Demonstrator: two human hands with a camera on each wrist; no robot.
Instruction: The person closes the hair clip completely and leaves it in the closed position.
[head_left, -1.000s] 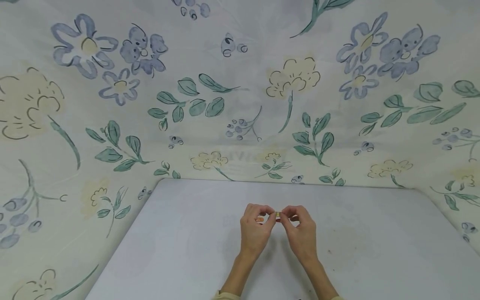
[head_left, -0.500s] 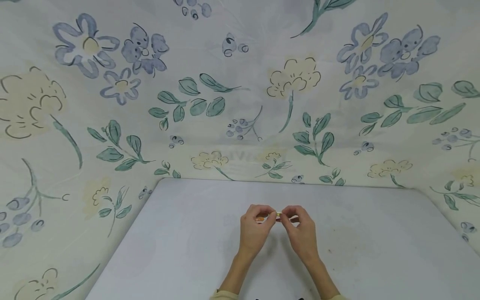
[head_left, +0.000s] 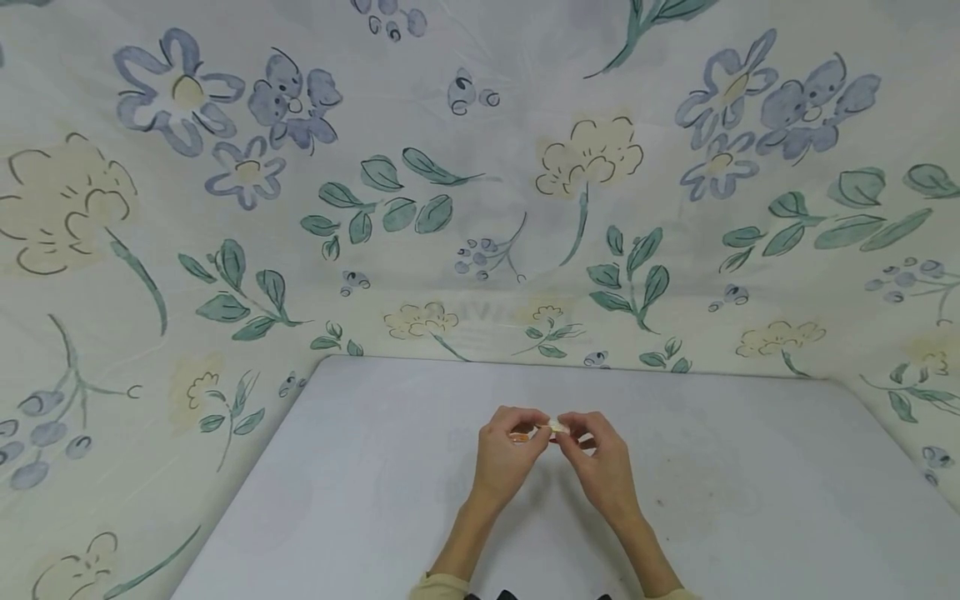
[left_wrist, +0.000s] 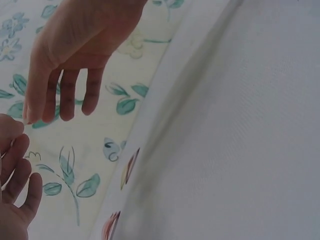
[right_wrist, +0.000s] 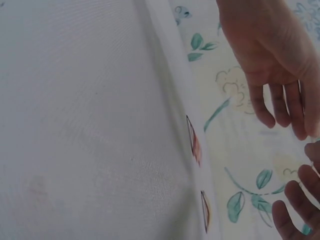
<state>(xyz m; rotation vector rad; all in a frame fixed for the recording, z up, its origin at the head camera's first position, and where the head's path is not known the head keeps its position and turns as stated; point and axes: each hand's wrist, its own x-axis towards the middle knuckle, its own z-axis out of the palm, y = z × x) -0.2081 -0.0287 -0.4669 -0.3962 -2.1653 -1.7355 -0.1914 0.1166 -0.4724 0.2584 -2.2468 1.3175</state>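
Observation:
Between my fingertips is a small white-and-yellow piece (head_left: 557, 427), too small to name. My left hand (head_left: 504, 460) pinches its left side with thumb and index finger; my right hand (head_left: 604, 463) pinches its right side the same way. The wrist views leave the piece out of sight, but show the other fingers of the left hand (left_wrist: 87, 47) and the right hand (right_wrist: 272, 52) spread. Beneath the hands lie a small orange piece (head_left: 519, 437) and a small reddish piece (right_wrist: 195, 145), both looking thin and flat from the wrists.
The white table (head_left: 360, 483) runs back to a wall covering (head_left: 465, 167) printed with flowers and leaves. A few dark specks (head_left: 659, 502) mark the tabletop right of the right arm. Black tips (head_left: 507, 595) poke in at the bottom edge.
A white part of the held piece now shows between the fingertips, where only a thin yellow strip showed before. The right fingertips have shifted slightly. Black tips at the bottom edge show more.

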